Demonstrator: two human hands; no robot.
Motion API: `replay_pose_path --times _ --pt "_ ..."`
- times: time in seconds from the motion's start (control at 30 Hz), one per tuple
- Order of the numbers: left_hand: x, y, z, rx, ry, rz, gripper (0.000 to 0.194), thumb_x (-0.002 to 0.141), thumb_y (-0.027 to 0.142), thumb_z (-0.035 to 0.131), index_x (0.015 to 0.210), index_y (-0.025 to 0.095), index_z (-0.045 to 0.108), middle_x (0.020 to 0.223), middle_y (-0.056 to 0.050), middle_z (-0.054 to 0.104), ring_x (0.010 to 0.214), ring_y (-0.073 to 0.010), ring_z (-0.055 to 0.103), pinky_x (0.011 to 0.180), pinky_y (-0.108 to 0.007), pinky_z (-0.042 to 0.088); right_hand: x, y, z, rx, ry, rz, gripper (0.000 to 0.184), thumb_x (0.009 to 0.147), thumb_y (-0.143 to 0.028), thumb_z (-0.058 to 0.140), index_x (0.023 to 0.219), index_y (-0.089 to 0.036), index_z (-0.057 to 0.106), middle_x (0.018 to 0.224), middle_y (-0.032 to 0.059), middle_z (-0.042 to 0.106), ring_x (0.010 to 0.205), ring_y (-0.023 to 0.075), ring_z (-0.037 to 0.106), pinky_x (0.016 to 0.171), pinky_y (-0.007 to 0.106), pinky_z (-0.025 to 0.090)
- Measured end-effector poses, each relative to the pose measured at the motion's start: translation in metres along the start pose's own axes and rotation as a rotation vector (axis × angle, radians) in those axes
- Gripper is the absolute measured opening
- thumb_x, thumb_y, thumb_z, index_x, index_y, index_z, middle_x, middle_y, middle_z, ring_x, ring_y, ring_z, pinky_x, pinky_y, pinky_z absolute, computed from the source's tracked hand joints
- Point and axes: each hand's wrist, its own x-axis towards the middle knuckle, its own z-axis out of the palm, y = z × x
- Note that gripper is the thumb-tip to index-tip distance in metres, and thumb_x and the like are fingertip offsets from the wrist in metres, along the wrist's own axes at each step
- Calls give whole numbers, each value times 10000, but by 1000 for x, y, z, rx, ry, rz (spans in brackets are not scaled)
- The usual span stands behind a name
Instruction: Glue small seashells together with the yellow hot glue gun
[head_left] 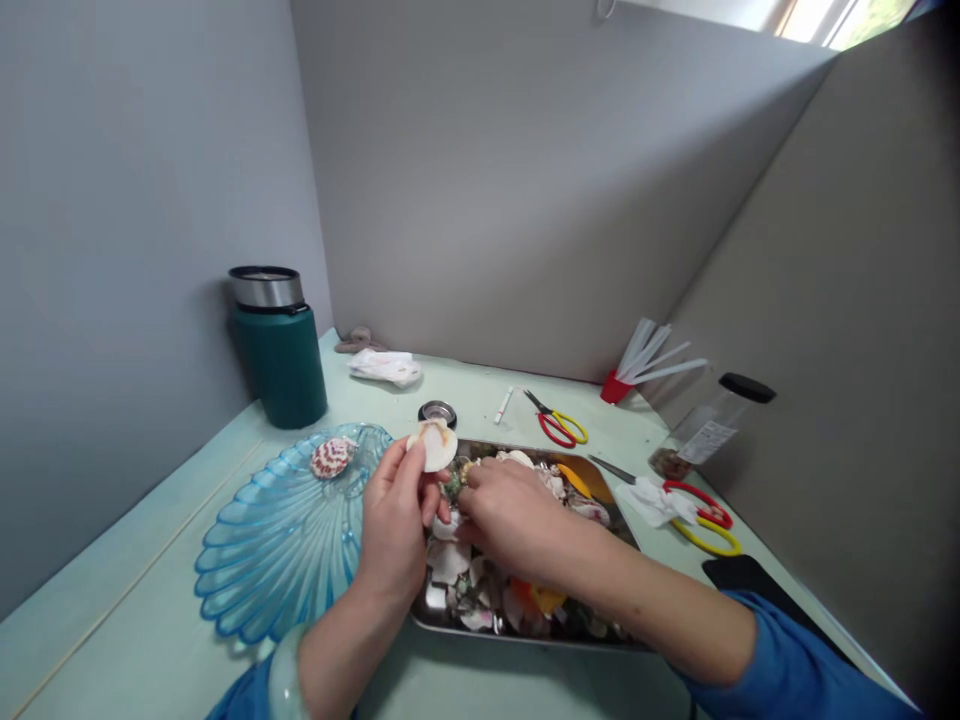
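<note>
My left hand pinches a pale scallop shell between thumb and fingers, over the left back corner of a metal tray. Many shells, some white, some orange, lie loosely in that tray. My right hand reaches in among them, its fingers curled downward; their tips are partly hidden, so what they grip cannot be made out. Close to the left hand is a blue glass scallop-shaped plate, with a brown-and-white patterned shell on it.
A green flask stands back left; its lid-like ring lies behind the tray. Scissors and a second, tissue-wrapped pair lie rightward. Nearby are a red cup of white sticks, a tilted clear jar and a black phone-like slab.
</note>
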Motion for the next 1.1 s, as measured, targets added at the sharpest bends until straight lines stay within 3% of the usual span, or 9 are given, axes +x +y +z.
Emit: replay_pose_path --times 0.13,0.27,0.4,0.67,0.87,1.1 --pt "1 2 0 -18 -1 -4 137 817 303 581 756 184 557 546 62 555 325 -33 301 372 -166 373 14 -6 2 -29 -43 -26 101 759 -104 600 768 -131 698 809 114 693 805 240 610 656 300 370" --pt "1 4 0 -30 15 -4 118 815 298 579 770 191 560 545 67 548 329 -38 294 365 -171 382 14 9 -10 -11 -60 0 134 802 -217 582 794 -177 710 802 75 708 755 207 624 586 263 347" --pt "0 5 0 -29 3 -8 127 825 296 573 760 186 564 552 65 551 339 -38 287 362 -166 382 12 19 -16 -12 -45 25 169 829 -204 541 856 -188 707 840 69 704 756 193 625 581 255 340" --pt "-2 5 2 -23 12 -12 142 799 290 601 719 182 553 493 80 525 322 -34 304 386 -167 387 20 -3 1 -5 -81 -112 94 762 -174 621 794 -180 709 873 72 711 824 208 618 664 263 391" --pt "-1 5 2 -19 11 -4 140 797 281 604 713 175 566 512 70 548 323 -35 311 374 -169 380 26 11 -10 -27 -47 -75 117 791 -200 598 836 -167 701 871 82 706 847 216 613 686 269 399" --pt "-2 7 3 -14 -5 -9 141 817 266 585 716 168 581 515 65 557 328 -29 302 378 -165 385 40 6 11 -71 -35 -105 56 752 -168 640 748 -163 696 848 104 706 931 263 574 753 332 374"
